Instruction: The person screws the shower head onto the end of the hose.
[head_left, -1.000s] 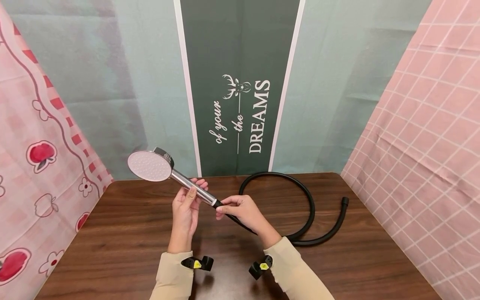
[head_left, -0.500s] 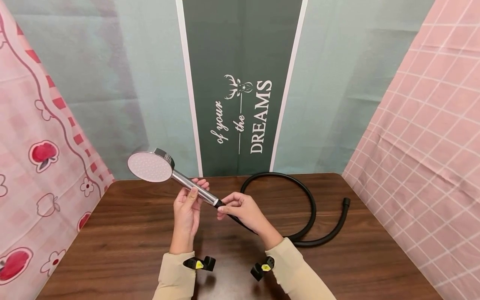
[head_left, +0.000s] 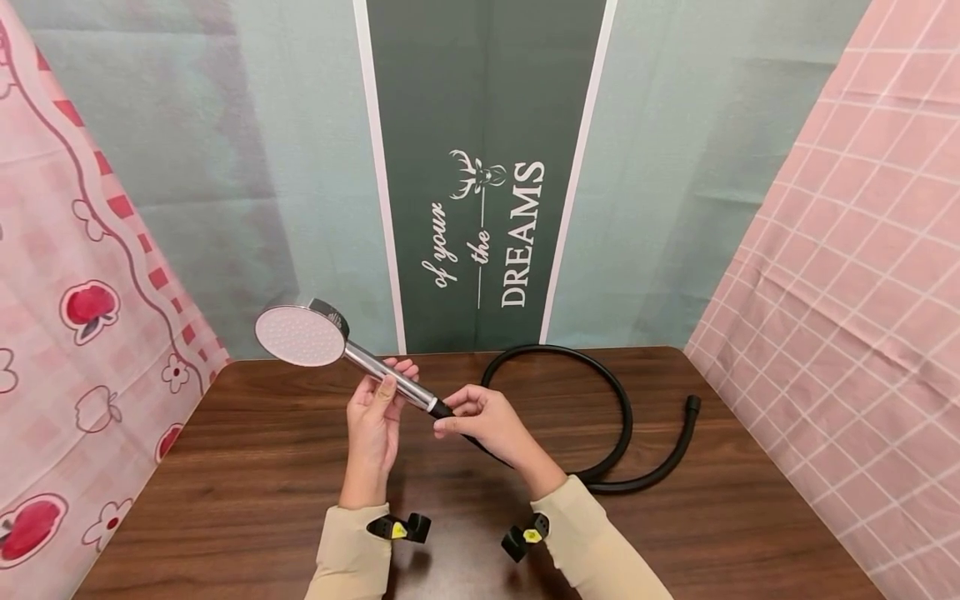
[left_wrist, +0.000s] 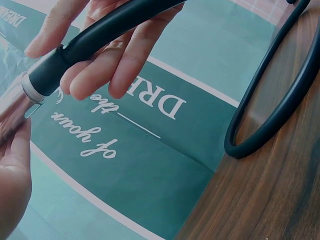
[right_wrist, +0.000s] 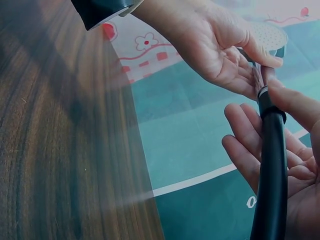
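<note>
A chrome shower head with a pale round spray face is held up above the table, tilted with its face at the upper left. My left hand grips its chrome handle, thumb in front. A pale ring shows at the handle's lower end, where the black hose's end fitting meets it. Pinching that fitting between thumb and fingers is my right hand. From there the black shower hose runs down behind the right wrist. The threads inside the joint are hidden.
The hose lies in a loop on the brown wooden table, its other end fitting pointing backward on the right. Fabric hangs around the table: a green backdrop behind, pink cloths at both sides.
The fingers of my right hand have shifted slightly on the hose fitting. My left hand keeps its grip on the handle, and the loose hose lies as before.
</note>
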